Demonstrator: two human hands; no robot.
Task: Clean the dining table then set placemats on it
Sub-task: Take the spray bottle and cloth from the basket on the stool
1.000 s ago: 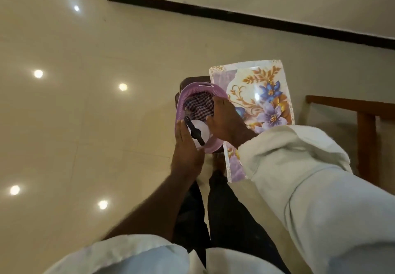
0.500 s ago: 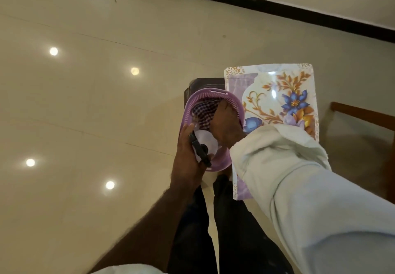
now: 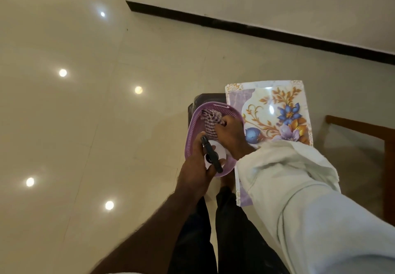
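A home: glossy tiled floor (image 3: 85, 124), dark skirting (image 3: 256, 31), wooden furniture edge (image 3: 352, 124)

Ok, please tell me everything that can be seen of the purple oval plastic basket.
The purple oval plastic basket has slotted walls and a handle slot in its far rim. It is over a dark object, beside a floral placemat. The left hand grips its near rim; the right hand is inside, gripping a checked cloth. A white bottle with black sprayer lies in it.
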